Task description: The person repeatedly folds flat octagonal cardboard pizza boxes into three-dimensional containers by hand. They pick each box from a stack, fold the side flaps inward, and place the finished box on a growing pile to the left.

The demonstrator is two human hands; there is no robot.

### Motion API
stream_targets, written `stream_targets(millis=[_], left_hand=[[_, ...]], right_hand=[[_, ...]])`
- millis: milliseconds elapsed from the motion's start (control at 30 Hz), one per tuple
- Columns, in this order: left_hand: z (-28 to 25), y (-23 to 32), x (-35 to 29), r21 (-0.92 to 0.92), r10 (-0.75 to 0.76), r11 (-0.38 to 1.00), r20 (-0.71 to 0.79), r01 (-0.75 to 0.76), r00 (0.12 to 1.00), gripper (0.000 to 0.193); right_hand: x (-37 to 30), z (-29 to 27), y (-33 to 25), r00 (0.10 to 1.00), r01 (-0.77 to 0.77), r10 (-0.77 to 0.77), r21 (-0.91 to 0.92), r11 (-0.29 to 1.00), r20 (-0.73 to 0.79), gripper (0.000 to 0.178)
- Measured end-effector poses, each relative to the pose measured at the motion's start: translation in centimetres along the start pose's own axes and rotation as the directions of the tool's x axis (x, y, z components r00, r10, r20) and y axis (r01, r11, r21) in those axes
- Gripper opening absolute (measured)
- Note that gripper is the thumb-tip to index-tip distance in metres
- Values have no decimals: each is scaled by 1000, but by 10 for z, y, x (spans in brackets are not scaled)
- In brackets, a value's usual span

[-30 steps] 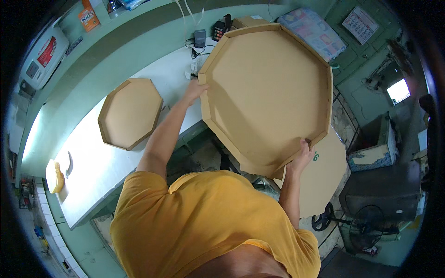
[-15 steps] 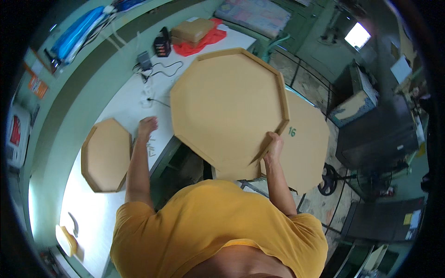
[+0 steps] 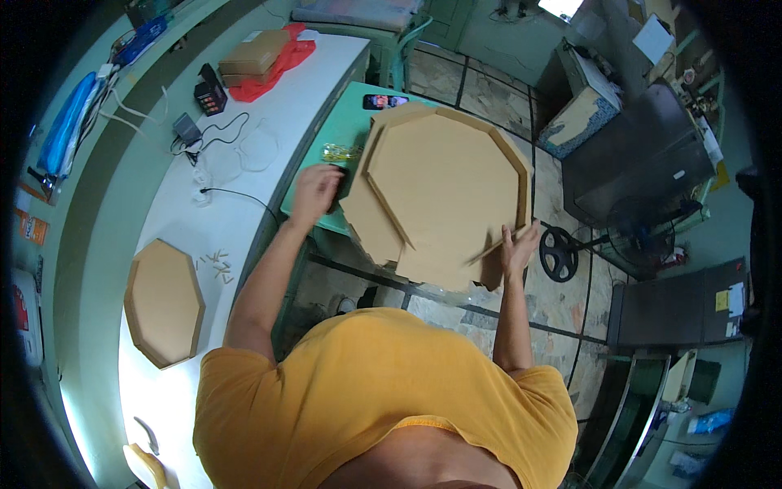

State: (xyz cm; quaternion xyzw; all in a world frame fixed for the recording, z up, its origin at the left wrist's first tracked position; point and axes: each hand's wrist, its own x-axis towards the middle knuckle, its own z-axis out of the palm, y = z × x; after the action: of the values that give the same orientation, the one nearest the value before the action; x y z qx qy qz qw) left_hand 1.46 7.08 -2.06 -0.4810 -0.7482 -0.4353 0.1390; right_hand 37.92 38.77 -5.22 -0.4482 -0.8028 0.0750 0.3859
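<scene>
A large octagonal cardboard tray [image 3: 456, 175] with a raised rim rests on other flat cardboard over a green table [image 3: 314, 147]. My right hand [image 3: 519, 248] grips its near right edge, where a loose flap sticks up. Left of the tray, my left hand [image 3: 316, 196] has its fingers curled at a small black object [image 3: 339, 186]; its kind is too hidden to tell. A clear packet of yellowish small items [image 3: 340, 152] lies just beyond that hand. Farther back on the green table is a phone [image 3: 384, 102] with its screen lit.
On the white table [image 3: 236, 183] to the left are a smaller octagonal cardboard tray [image 3: 164, 303], several small brown strips [image 3: 218, 265], cables with an adapter [image 3: 186, 129], a black box [image 3: 210, 91] and brown boxes [image 3: 254, 57] on red plastic. A black handwheel [image 3: 559, 253] stands to the right.
The large tray has been lowered and moved right, onto the cardboard over the green table. My left hand has gone from above the white table to the black object. My right hand keeps its grip.
</scene>
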Motion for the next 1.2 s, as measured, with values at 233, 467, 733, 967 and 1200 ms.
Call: stream_targets(millis=[233, 467, 733, 967, 1200], left_hand=[[74, 102, 11, -294, 413, 911, 675, -290, 611, 40], [100, 97, -12, -184, 274, 962, 663, -202, 697, 18], [109, 106, -36, -140, 144, 987, 573, -77, 807, 21], [88, 107, -48, -142, 370, 926, 530, -351, 763, 61], [69, 123, -50, -104, 365, 914, 634, -393, 681, 113]], right_hand=[[3, -60, 2, 548, 587, -638, 295, 754, 542, 28], [13, -27, 3, 580, 412, -590, 422, 807, 562, 18], [-15, -31, 7, 616, 665, -760, 379, 644, 209, 20], [-29, -55, 15, 428, 752, -738, 246, 611, 522, 94], [-36, -56, 15, 382, 834, -655, 63, 549, 651, 104]])
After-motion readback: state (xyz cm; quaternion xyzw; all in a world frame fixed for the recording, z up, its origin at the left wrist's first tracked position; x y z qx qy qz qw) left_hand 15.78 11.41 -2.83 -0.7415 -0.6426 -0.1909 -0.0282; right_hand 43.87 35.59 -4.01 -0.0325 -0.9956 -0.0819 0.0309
